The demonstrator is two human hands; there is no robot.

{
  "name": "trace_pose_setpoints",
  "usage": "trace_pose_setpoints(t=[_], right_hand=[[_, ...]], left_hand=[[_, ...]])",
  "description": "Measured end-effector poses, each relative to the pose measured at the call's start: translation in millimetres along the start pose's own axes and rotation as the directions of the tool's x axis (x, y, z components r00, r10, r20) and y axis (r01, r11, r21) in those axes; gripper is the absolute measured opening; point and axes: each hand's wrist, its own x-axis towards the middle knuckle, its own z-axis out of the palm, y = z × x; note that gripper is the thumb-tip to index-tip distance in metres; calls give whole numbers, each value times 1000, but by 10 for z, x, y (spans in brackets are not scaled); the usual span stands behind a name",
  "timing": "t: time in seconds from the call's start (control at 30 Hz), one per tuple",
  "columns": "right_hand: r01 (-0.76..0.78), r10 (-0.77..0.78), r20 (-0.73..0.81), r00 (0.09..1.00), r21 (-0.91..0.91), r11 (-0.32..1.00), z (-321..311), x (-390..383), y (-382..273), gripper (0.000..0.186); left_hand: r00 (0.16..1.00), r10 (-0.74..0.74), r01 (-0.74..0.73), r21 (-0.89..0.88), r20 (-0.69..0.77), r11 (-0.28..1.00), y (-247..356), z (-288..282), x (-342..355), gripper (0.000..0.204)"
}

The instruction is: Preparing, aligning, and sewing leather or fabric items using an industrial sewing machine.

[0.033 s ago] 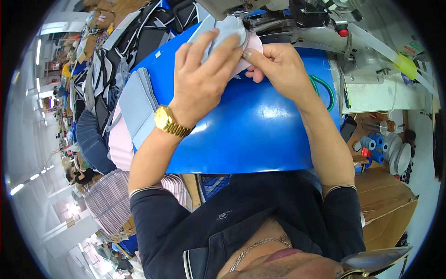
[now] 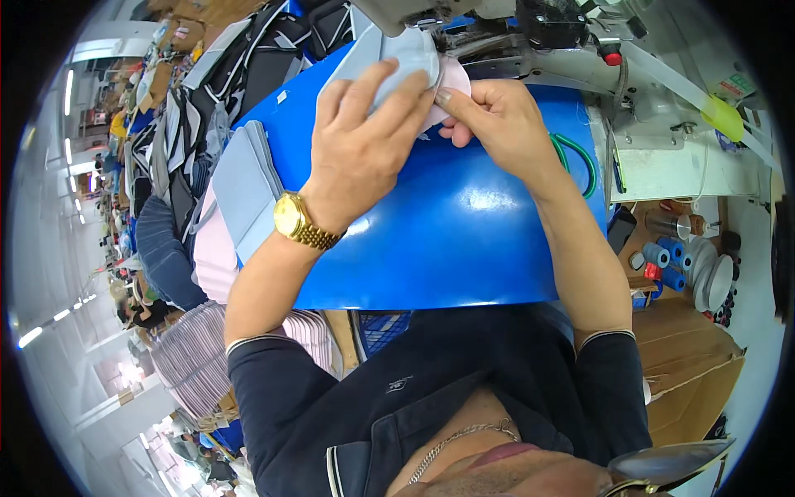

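Observation:
Under the sewing machine [image 2: 489, 50] at the far edge lies a light grey-blue fabric piece [image 2: 407, 54], with a pale pink fabric piece [image 2: 455, 79] beneath it and showing at its right side. My left hand [image 2: 360, 153] rests on the grey-blue piece with its fingers spread. My right hand [image 2: 497, 120] pinches the edge of the pink piece between thumb and fingers. The needle area is partly hidden by the machine head and dark bristly matter beside it.
Stacked grey-blue pieces [image 2: 248, 190] and pink pieces [image 2: 214, 257] lie along the left of the blue table [image 2: 431, 248]. Green-handled scissors [image 2: 588, 166] sit beyond my right forearm. Thread spools [image 2: 672, 257] and a cardboard box [image 2: 687, 356] stand at the right.
My left hand has slid slightly back toward me, uncovering more of the grey-blue piece. My right hand has hardly moved, keeping its pinch.

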Motion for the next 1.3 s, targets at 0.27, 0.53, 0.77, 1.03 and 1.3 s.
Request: trace_pose_setpoints(t=[0.27,0.53,0.77,1.03,1.3], right_hand=[[13,-12,-20,1000,19,1000,123,11,383,41],[91,-71,-65,995,377,922,406,61,504,36],[135,-64,-192,979,384,913,543,106,396,33],[83,-66,-78,995,238,968,114,56,138,24],[36,-33,-18,999,215,976,-122,-157,-86,35]], left_hand=[[990,-141,140,-163,5,977,248,87,62,38],[976,-194,175,-169,-102,970,262,309,40,35],[952,-272,252,-144,-138,957,176,374,205,25],[887,-460,444,-192,-43,875,355,225,458,13],[819,-570,552,-345,57,759,443,162,417,20]])
